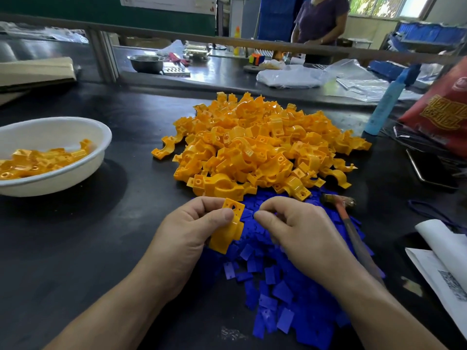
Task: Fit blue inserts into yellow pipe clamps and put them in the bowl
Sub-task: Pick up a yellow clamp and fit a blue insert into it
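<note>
Step in hand: fitting. 1 clamp is up off the desk [101, 248] and no blue shows on it, so I judge its insert is not yet seated.
Left grip: the left hand [187, 231] pinches the yellow clamp [228, 229] between thumb and curled fingers, with the holed flange end uppermost.
Right grip: the right hand [300, 231] is curled, with thumb and forefinger tips drawn together. I cannot tell whether an insert sits between them (the fingers hide that spot).
Clamp's place: over the far left edge of the blue insert heap [278, 286], just beside the right hand's fingertips.
Loose clamp pile [257, 145]: directly beyond the blue insert heap, overlapping its far edge.
Bowl [63, 183]: well to the left of the blue insert heap and somewhat beyond it, already holding a shallow layer of clamps.
Hammer [346, 215]: along the heap's right edge, head at the far end.
Next move calls for: 1 insert isolated from the heap, turned to match the clamp's seat and pressed home. The left grip needs to hold the clamp steady, then carry it well leftward to the bowl.
</note>
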`<state>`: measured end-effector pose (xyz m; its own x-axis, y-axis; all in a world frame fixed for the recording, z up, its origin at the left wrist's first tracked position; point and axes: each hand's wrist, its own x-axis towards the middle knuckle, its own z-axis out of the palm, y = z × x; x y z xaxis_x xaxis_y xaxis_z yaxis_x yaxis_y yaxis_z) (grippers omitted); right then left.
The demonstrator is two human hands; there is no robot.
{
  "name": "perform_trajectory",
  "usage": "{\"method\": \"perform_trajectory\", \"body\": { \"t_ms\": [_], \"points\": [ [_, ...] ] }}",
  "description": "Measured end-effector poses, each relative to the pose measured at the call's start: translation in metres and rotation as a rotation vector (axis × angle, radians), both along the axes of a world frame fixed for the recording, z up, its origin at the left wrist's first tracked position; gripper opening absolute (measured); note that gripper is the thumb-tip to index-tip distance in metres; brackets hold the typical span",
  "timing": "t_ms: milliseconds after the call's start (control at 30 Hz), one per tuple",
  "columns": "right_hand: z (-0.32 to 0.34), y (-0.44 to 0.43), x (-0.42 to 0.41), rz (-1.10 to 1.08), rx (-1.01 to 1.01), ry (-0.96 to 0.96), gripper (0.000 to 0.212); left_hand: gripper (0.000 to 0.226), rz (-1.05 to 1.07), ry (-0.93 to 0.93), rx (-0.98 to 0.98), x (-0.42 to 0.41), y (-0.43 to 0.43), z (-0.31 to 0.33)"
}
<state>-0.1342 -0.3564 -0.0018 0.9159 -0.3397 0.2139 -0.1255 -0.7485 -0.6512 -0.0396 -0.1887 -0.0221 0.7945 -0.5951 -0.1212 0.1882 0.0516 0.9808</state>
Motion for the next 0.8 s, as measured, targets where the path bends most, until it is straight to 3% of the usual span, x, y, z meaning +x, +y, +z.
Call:
{"method": "perform_trajectory", "body": {
  "t_ms": [167, 400, 500, 800],
  "points": [
    [-0.012, 0.003, -0.003, 0.021, 0.450, -0.025, 0.011, 0.044, 0.002, -0.004, -0.020, 0.000, 0.000, 0.001],
    [-0.011, 0.006, -0.002, 0.044, 0.816, -0.174, 0.027, 0.050, -0.008, -0.030, 0.019, -0.002, -0.002, -0.002],
    [-0.011, 0.012, -0.002, 0.098, 0.773, -0.183, 0.029, 0.049, -0.018, -0.063, 0.051, -0.003, -0.002, -0.003],
    [-0.008, 0.022, -0.005, 0.134, 0.402, -0.255, 0.018, 0.036, -0.059, -0.100, 0.064, -0.005, -0.001, 0.000]
  ]
}}
